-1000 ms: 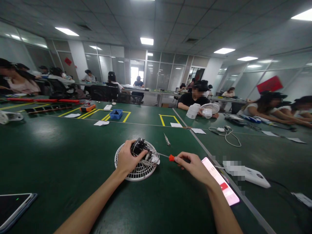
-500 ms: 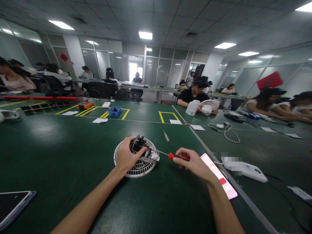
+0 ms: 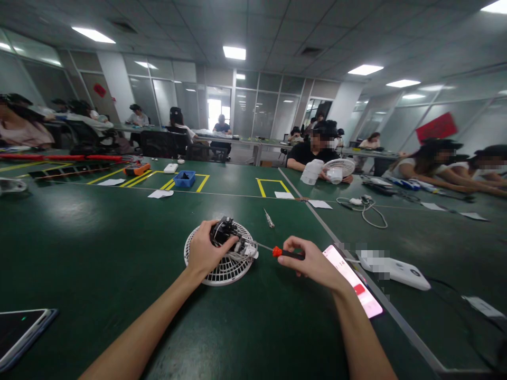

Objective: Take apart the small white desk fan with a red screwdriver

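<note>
A white round fan grille (image 3: pixel 222 269) lies flat on the green table (image 3: pixel 99 237). On it sits a small black motor assembly (image 3: pixel 224 231) with white wires. My left hand (image 3: pixel 206 250) is wrapped around that assembly and steadies it. My right hand (image 3: pixel 309 263) grips a screwdriver (image 3: pixel 277 252) with a red and black handle. Its thin shaft points left into the assembly.
A phone with a lit pink screen (image 3: pixel 354 282) lies under my right wrist, a white device (image 3: pixel 392 268) right of it. A loose small screwdriver (image 3: pixel 269 218) lies beyond the grille. A dark phone (image 3: pixel 19 332) rests at bottom left. People work at the far and right sides; a blue tray (image 3: pixel 185 179) stands far off.
My hands, the screwdriver and the assembly keep the same pose. Only the head camera has shifted a little, so the scene sits slightly higher and to the left.
</note>
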Available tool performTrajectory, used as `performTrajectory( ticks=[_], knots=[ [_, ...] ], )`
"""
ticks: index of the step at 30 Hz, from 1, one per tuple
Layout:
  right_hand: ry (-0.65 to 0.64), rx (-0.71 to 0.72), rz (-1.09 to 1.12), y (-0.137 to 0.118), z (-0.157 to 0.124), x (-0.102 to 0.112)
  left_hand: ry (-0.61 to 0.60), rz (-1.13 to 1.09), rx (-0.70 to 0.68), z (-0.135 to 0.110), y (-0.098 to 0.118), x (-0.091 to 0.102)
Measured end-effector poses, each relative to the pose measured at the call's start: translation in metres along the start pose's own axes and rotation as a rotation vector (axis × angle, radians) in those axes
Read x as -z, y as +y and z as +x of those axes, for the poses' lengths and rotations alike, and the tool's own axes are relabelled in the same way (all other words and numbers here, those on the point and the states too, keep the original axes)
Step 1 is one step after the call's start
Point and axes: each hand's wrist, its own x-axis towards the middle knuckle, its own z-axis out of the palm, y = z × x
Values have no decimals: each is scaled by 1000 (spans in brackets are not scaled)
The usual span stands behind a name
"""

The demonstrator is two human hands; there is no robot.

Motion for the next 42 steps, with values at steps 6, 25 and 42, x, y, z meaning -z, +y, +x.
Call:
performTrajectory(
  ticks=[6,25,42],
  knots=[
    [-78,6,25,7,3,1,7,1,-3,0,0,0],
    [-52,30,66,12,7,0,-5,-9,3,1,0,0],
    [7,27,-41,-1,0,-1,-5,-4,4,1,0,1]
  ],
)
